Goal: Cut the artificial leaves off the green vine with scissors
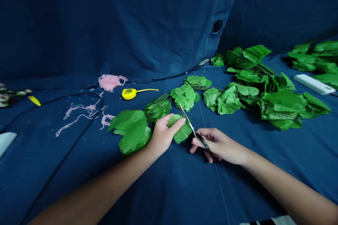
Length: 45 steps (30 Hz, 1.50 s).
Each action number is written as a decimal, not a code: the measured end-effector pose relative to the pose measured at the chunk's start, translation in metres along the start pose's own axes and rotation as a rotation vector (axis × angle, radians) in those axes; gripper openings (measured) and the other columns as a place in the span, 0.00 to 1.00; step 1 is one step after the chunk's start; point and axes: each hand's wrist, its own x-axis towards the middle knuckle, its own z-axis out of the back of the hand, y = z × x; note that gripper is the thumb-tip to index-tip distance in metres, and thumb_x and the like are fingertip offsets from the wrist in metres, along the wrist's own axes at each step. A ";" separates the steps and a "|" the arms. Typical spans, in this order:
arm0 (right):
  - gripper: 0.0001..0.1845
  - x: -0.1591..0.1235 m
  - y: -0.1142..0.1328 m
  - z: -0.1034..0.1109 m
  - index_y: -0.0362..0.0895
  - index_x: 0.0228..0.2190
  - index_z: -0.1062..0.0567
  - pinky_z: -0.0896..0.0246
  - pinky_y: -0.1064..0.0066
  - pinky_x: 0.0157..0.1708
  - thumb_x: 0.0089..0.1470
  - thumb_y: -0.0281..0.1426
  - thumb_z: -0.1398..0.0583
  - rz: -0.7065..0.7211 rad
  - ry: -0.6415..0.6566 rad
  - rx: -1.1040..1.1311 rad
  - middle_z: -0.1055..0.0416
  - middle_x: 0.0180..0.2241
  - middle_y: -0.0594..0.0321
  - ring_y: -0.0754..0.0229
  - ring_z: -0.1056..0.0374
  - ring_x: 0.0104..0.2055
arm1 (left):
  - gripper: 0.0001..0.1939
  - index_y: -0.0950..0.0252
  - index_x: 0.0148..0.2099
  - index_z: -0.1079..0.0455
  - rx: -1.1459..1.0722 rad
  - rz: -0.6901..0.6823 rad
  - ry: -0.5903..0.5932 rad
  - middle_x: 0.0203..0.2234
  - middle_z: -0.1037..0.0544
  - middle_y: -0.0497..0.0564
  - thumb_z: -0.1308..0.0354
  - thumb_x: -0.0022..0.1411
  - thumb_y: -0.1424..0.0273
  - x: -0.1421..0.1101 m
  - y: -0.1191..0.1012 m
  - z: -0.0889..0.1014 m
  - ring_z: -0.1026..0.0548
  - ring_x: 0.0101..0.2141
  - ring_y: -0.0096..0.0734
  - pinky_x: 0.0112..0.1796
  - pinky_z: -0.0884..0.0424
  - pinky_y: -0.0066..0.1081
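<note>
My left hand is closed on a green artificial leaf, pinching it between thumb and fingers. My right hand grips a pair of black-handled scissors, whose blades point up and left toward a leaf cluster. The blade tips lie at the thin wire stems between the held leaf and that cluster. A larger group of leaves lies just left of my left hand on the dark blue cloth.
Piles of green leaf sprigs spread to the right and far right. A yellow tape measure, pink thread scraps, a black cable and a white flat object lie around. Small items sit at the left edge.
</note>
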 end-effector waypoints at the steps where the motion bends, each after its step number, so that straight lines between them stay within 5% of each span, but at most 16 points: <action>1: 0.27 0.000 0.000 0.000 0.37 0.42 0.28 0.47 0.84 0.15 0.60 0.50 0.36 -0.001 0.002 0.004 0.23 0.45 0.50 0.73 0.33 0.20 | 0.14 0.66 0.33 0.28 -0.007 -0.001 -0.005 0.26 0.28 0.47 0.32 0.62 0.61 0.000 0.001 0.000 0.32 0.27 0.25 0.29 0.34 0.25; 45: 0.24 -0.002 0.001 0.007 0.37 0.38 0.29 0.46 0.84 0.16 0.63 0.48 0.39 0.020 0.022 -0.032 0.22 0.43 0.51 0.72 0.32 0.21 | 0.15 0.66 0.33 0.30 -0.061 0.036 -0.008 0.25 0.30 0.46 0.32 0.61 0.60 0.001 0.004 0.003 0.33 0.27 0.25 0.30 0.36 0.25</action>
